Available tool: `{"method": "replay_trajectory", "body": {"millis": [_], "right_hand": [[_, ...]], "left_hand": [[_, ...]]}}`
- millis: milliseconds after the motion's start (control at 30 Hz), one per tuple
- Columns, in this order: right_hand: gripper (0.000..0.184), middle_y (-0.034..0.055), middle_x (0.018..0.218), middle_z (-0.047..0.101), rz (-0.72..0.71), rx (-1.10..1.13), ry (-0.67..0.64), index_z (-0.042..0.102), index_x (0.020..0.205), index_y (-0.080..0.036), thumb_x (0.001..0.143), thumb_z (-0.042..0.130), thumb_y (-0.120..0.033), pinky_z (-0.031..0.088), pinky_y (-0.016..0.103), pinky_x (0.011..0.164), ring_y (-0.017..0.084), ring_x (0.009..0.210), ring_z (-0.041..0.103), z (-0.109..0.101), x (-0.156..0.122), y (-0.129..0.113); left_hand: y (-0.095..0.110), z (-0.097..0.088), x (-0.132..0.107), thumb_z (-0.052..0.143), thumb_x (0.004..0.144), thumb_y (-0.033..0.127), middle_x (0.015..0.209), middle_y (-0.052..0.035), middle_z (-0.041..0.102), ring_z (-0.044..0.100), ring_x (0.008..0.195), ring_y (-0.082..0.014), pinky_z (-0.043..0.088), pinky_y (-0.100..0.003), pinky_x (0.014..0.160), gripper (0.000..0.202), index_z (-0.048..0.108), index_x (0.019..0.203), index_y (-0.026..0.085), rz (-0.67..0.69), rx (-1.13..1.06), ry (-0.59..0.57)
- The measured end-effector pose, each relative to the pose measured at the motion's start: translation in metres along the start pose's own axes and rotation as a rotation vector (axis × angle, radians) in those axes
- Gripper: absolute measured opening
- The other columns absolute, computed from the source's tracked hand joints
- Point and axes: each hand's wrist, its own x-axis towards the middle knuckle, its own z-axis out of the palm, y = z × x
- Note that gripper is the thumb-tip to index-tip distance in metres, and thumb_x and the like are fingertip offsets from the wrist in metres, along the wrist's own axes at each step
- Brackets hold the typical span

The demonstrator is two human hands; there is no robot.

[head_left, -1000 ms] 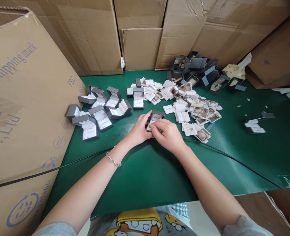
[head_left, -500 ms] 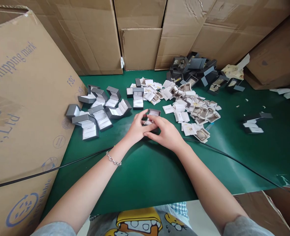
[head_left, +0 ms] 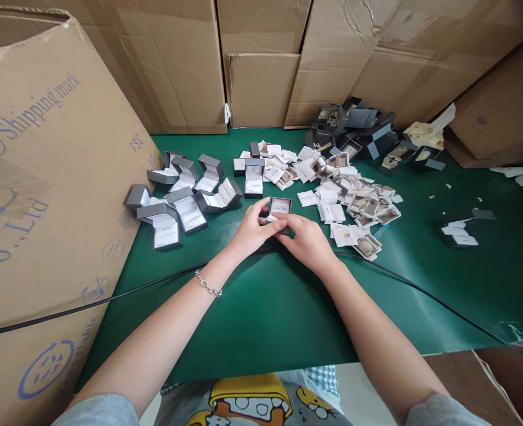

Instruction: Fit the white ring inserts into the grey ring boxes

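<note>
Between my hands is a small dark grey jewelry box (head_left: 281, 205), its lid raised and pale inside with printed text. My left hand (head_left: 253, 229) grips the box's left side, fingers curled round it. My right hand (head_left: 304, 238) closes on its right and front side, with the thumbs meeting at the front. Most of the box's lower half is hidden by my fingers. Just behind it stands another open grey box (head_left: 254, 176) with a white lining. Right of my hands lies a heap of white and beige box inserts (head_left: 332, 183).
Several open grey boxes (head_left: 186, 210) stand at the left. Dark boxes (head_left: 370, 127) pile up at the back right, and one open box (head_left: 462, 232) lies far right. A black cable (head_left: 155, 281) crosses the green table (head_left: 265, 331). Cardboard cartons (head_left: 173, 71) wall the back and left.
The view has shifted slightly. My fingers have lowered and closed in around the box, so more of its raised lid shows. Both hands stay on it.
</note>
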Motion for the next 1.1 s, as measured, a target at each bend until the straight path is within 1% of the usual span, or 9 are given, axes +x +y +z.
{"method": "replay_trajectory", "body": {"millis": [133,233,333,400,467,567,633,867,1100], "right_hand": [[0.027,0.0029,0.1,0.068,0.005,0.052,-0.009,0.061,0.107,-0.022,0.081,0.055,-0.019,0.051,0.032,0.074,0.021,0.088,0.064,-0.0029,0.0007,-0.0012],[0.029,0.0032,0.101,0.067,-0.001,0.057,-0.01,0.06,0.109,-0.022,0.081,0.055,-0.018,0.05,0.031,0.074,0.02,0.087,0.063,-0.0039,0.0009,-0.0005],[0.026,0.0039,0.102,0.066,-0.027,0.046,-0.021,0.059,0.107,-0.021,0.081,0.055,-0.019,0.05,0.032,0.075,0.02,0.089,0.062,-0.004,0.0005,-0.0002],[0.024,0.0046,0.103,0.066,-0.058,0.043,-0.024,0.059,0.107,-0.02,0.083,0.054,-0.019,0.05,0.032,0.077,0.02,0.092,0.061,-0.004,-0.0001,-0.0012],[0.023,0.0053,0.104,0.065,-0.08,0.034,-0.031,0.059,0.105,-0.02,0.083,0.053,-0.018,0.049,0.033,0.078,0.021,0.094,0.06,-0.0043,-0.0007,-0.0029],[0.024,0.0056,0.104,0.064,-0.083,0.016,-0.059,0.058,0.105,-0.019,0.083,0.051,-0.015,0.05,0.034,0.078,0.021,0.095,0.059,-0.0047,-0.0011,-0.0052],[0.026,0.0056,0.106,0.063,-0.086,0.009,-0.074,0.056,0.108,-0.019,0.083,0.051,-0.014,0.05,0.035,0.08,0.022,0.097,0.058,-0.0049,-0.0008,-0.0057],[0.037,0.0065,0.117,0.06,-0.107,-0.028,-0.075,0.052,0.121,-0.019,0.084,0.048,-0.014,0.049,0.038,0.087,0.023,0.105,0.056,-0.003,0.0002,-0.0035],[0.036,0.0053,0.115,0.062,-0.078,-0.008,-0.085,0.055,0.116,-0.02,0.082,0.049,-0.013,0.049,0.038,0.087,0.022,0.105,0.056,-0.0019,-0.0009,-0.003]], "left_hand": [[-0.0009,0.0005,0.0011,0.056,0.073,0.059,0.124,-0.0112,0.044,0.053,0.075,-0.0099,0.049,-0.024,0.062,0.069,0.043,0.13,0.022,0.007,-0.072,0.01],[-0.0033,0.001,0.0032,0.044,0.078,0.062,0.122,-0.0108,0.048,0.056,0.077,-0.0122,0.05,-0.024,0.061,0.063,0.046,0.126,0.022,0.0,-0.148,0.04],[-0.0048,0.0015,0.0049,0.04,0.079,0.064,0.12,-0.0089,0.051,0.059,0.079,-0.0142,0.051,-0.026,0.062,0.062,0.046,0.126,0.023,-0.007,-0.197,0.041],[-0.0051,0.0017,0.0053,0.038,0.08,0.063,0.12,-0.0079,0.052,0.06,0.084,-0.016,0.052,-0.028,0.066,0.061,0.045,0.126,0.024,-0.007,-0.203,0.048],[-0.0049,0.0017,0.0049,0.038,0.081,0.062,0.122,-0.0073,0.052,0.059,0.095,-0.0186,0.052,-0.031,0.076,0.059,0.046,0.125,0.024,0.016,-0.165,0.078],[-0.0043,0.0018,0.0033,0.04,0.082,0.058,0.125,-0.0069,0.052,0.051,0.112,-0.0208,0.046,-0.034,0.094,0.055,0.051,0.123,0.023,0.076,-0.064,0.128],[-0.0039,0.0018,0.0025,0.041,0.083,0.056,0.126,-0.0067,0.053,0.048,0.118,-0.0211,0.041,-0.035,0.101,0.052,0.053,0.121,0.022,0.097,-0.022,0.141],[-0.0061,0.0018,0.005,0.046,0.083,0.052,0.127,-0.0062,0.053,0.046,0.12,-0.0213,0.037,-0.037,0.105,0.047,0.056,0.117,0.021,0.123,-0.01,0.151],[-0.0054,0.0019,0.0043,0.045,0.083,0.05,0.126,-0.0062,0.054,0.047,0.12,-0.0208,0.036,-0.037,0.106,0.046,0.055,0.117,0.021,0.125,0.027,0.147]]}}
